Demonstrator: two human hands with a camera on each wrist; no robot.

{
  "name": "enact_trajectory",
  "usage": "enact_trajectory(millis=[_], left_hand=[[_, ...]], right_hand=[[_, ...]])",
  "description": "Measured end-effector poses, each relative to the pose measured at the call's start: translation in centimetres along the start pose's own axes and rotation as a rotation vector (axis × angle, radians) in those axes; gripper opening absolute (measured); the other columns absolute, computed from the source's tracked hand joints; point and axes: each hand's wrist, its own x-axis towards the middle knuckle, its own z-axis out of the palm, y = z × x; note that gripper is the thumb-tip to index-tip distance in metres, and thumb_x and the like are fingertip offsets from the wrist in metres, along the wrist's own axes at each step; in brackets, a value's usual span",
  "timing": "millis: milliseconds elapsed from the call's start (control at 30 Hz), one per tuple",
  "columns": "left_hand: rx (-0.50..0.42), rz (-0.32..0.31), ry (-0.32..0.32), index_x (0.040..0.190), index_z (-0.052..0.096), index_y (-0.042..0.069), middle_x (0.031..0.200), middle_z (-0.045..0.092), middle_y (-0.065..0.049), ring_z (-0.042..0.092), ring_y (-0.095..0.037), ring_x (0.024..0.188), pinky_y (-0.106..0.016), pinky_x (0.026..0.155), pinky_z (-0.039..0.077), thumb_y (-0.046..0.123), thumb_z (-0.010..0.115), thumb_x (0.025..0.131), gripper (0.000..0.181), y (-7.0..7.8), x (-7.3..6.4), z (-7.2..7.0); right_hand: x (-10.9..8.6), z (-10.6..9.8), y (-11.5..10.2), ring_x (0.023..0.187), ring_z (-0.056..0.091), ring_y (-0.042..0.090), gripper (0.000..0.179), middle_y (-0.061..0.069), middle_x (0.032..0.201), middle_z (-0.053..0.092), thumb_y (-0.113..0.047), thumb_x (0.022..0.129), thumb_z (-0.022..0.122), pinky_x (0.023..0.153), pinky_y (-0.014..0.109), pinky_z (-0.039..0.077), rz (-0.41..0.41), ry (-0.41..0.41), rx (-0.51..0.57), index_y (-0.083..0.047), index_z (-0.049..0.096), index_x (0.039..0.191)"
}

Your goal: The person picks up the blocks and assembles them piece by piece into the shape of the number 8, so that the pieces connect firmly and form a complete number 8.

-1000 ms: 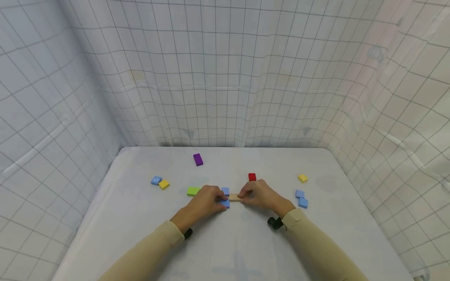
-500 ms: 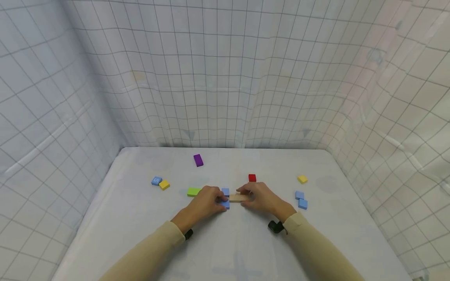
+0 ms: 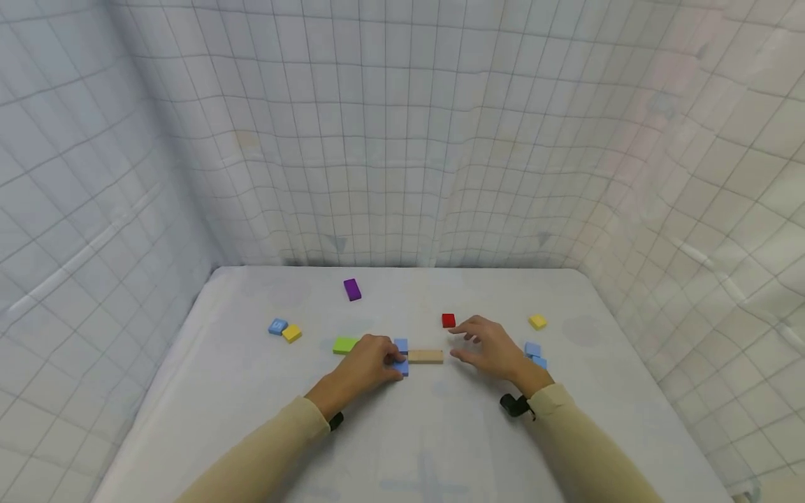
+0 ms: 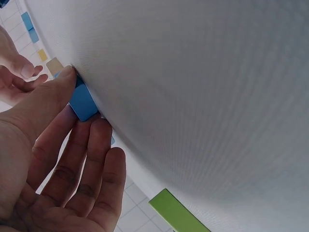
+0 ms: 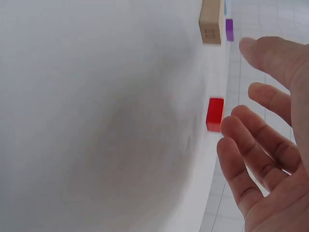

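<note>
My left hand (image 3: 367, 367) pinches a blue block (image 4: 84, 104) between thumb and fingers on the white tabletop. Just beyond its fingertips lies a second small blue block (image 3: 401, 343); the hand covers part of this group. A natural wood block (image 3: 425, 357) lies lengthwise, its left end against the blue blocks. To the right of that wood block, my right hand (image 3: 493, 349) hovers with thumb and fingers spread apart, holding nothing. A small red block (image 3: 448, 321) lies just beyond the right fingertips. The left hand partly hides a lime green block (image 3: 344, 345) beside it.
At the left sit a blue block (image 3: 277, 326) and a yellow block (image 3: 292, 333). Farther back is a purple block (image 3: 352, 290). On the right are two blue blocks (image 3: 532, 348), one partly behind my right wrist, and a yellow block (image 3: 537, 322). Gridded white curtains surround the table.
My right hand has let go of the wood block, opened its fingers and moved right. The whole wood block now shows. The left hand has stayed in place on the blue block.
</note>
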Motion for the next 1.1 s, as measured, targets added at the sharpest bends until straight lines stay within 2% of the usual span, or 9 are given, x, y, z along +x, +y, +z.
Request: enact_trajectory(millis=[100, 200, 333, 433, 667, 800, 967, 1067, 1100], left_hand=[[-0.006, -0.059, -0.011, 0.113, 0.092, 0.004, 0.103, 0.086, -0.005, 0.079, -0.015, 0.097, -0.039, 0.094, 0.07, 0.013, 0.104, 0.088, 0.03, 1.6, -0.5, -0.9], [-0.001, -0.074, -0.013, 0.114, 0.092, 0.007, 0.104, 0.086, -0.001, 0.078, -0.011, 0.098, -0.039, 0.097, 0.07, 0.014, 0.104, 0.088, 0.029, 0.7, -0.3, -0.4], [0.004, -0.032, -0.009, 0.114, 0.093, 0.011, 0.104, 0.086, 0.003, 0.075, -0.005, 0.096, -0.031, 0.092, 0.069, 0.02, 0.105, 0.088, 0.03, -1.0, 0.1, 0.4], [0.001, -0.013, -0.013, 0.114, 0.092, 0.008, 0.105, 0.086, -0.002, 0.077, -0.011, 0.096, -0.034, 0.09, 0.069, 0.019, 0.104, 0.089, 0.03, -0.4, 0.0, -0.1], [0.003, -0.015, -0.01, 0.114, 0.092, 0.007, 0.107, 0.087, -0.004, 0.08, -0.013, 0.099, -0.034, 0.091, 0.069, 0.018, 0.103, 0.091, 0.028, -0.2, 0.0, -0.1], [-0.029, -0.041, -0.013, 0.112, 0.091, 0.003, 0.105, 0.086, -0.007, 0.079, -0.015, 0.097, -0.039, 0.092, 0.07, 0.011, 0.103, 0.089, 0.027, 1.8, -0.5, -1.3], [-0.021, -0.082, -0.028, 0.113, 0.091, 0.003, 0.104, 0.086, -0.006, 0.079, -0.015, 0.099, -0.04, 0.095, 0.07, 0.009, 0.103, 0.088, 0.028, 2.7, -0.9, -1.8], [-0.03, -0.082, -0.021, 0.113, 0.091, 0.003, 0.104, 0.086, -0.006, 0.079, -0.016, 0.099, -0.04, 0.095, 0.07, 0.009, 0.103, 0.088, 0.028, 2.8, -1.0, -1.8], [-0.032, -0.08, -0.022, 0.113, 0.091, 0.002, 0.103, 0.086, -0.006, 0.079, -0.016, 0.099, -0.04, 0.095, 0.07, 0.009, 0.103, 0.088, 0.028, 2.8, -1.0, -1.8]], right_hand=[[0.5, -0.3, 0.8, 0.11, 0.08, 0.027, 0.042, 0.014, 0.132, 0.079, -0.018, 0.1, 0.095, 0.096, 0.043, 0.072, 0.018, 0.026, -0.018, -0.007, 0.082, 0.138], [1.4, -0.4, 1.4, 0.11, 0.081, 0.028, 0.041, 0.015, 0.135, 0.077, -0.015, 0.102, 0.093, 0.098, 0.046, 0.072, 0.041, 0.031, -0.025, -0.006, 0.08, 0.14], [2.6, -0.3, 2.0, 0.109, 0.081, 0.031, 0.039, 0.018, 0.137, 0.077, -0.009, 0.103, 0.09, 0.098, 0.05, 0.072, 0.041, 0.046, -0.018, -0.005, 0.08, 0.141], [3.4, 0.1, 3.0, 0.105, 0.082, 0.033, 0.035, 0.021, 0.135, 0.077, -0.006, 0.103, 0.087, 0.094, 0.05, 0.072, -0.006, 0.069, -0.004, -0.005, 0.082, 0.138], [4.8, 2.3, 7.3, 0.099, 0.08, 0.023, 0.023, 0.016, 0.133, 0.078, -0.014, 0.107, 0.085, 0.085, 0.034, 0.069, -0.073, 0.085, 0.012, -0.009, 0.086, 0.129], [4.8, 1.5, 5.3, 0.101, 0.081, 0.026, 0.02, 0.017, 0.13, 0.08, -0.009, 0.106, 0.085, 0.09, 0.042, 0.071, -0.009, 0.051, 0.021, -0.004, 0.088, 0.125], [4.9, 0.9, 3.4, 0.107, 0.079, 0.024, 0.018, 0.013, 0.131, 0.082, -0.008, 0.107, 0.084, 0.098, 0.043, 0.07, 0.086, -0.007, -0.017, -0.004, 0.089, 0.124], [4.7, 0.7, 3.3, 0.107, 0.078, 0.024, 0.016, 0.013, 0.127, 0.083, -0.006, 0.106, 0.085, 0.095, 0.041, 0.069, 0.066, -0.001, -0.032, -0.003, 0.09, 0.121], [4.7, 1.0, 4.2, 0.107, 0.078, 0.023, 0.016, 0.011, 0.127, 0.083, -0.01, 0.107, 0.085, 0.096, 0.038, 0.069, 0.027, 0.01, -0.021, -0.004, 0.09, 0.121]])
